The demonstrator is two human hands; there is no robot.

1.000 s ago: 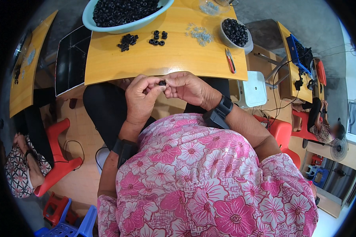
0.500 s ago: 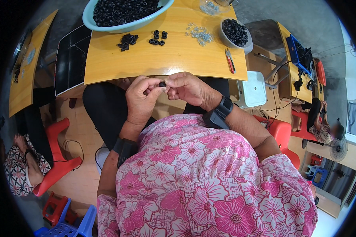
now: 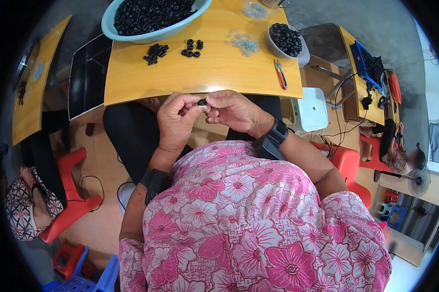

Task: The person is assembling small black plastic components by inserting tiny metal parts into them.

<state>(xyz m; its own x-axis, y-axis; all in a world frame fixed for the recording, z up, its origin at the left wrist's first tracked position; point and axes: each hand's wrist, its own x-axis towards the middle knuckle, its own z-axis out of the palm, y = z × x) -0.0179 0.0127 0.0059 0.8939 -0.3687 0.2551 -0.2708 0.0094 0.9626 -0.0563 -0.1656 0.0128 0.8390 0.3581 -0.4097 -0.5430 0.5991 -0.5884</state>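
Observation:
Just off the table's near edge, my left hand (image 3: 175,119) pinches a small black part (image 3: 202,102) between thumb and fingers. My right hand (image 3: 233,111) meets it from the right, its thumb and forefinger closed at the part's side. Whatever else those right fingertips hold is too small to make out. On the table (image 3: 190,78) beyond lie a little heap of black pieces (image 3: 155,53), a group of black rings (image 3: 192,48) and a scatter of small clear pieces (image 3: 243,44).
A light-blue basin (image 3: 156,35) of black rings stands at the far left, a bowl (image 3: 277,47) of them at the right. Red-handled snips (image 3: 281,77) lie near the right edge. A white stool (image 3: 312,109) stands beside the table. Other people sit at both sides.
Both hands stay together at the black part, with only a slight shift of the fingers. The whole table view has moved slightly.

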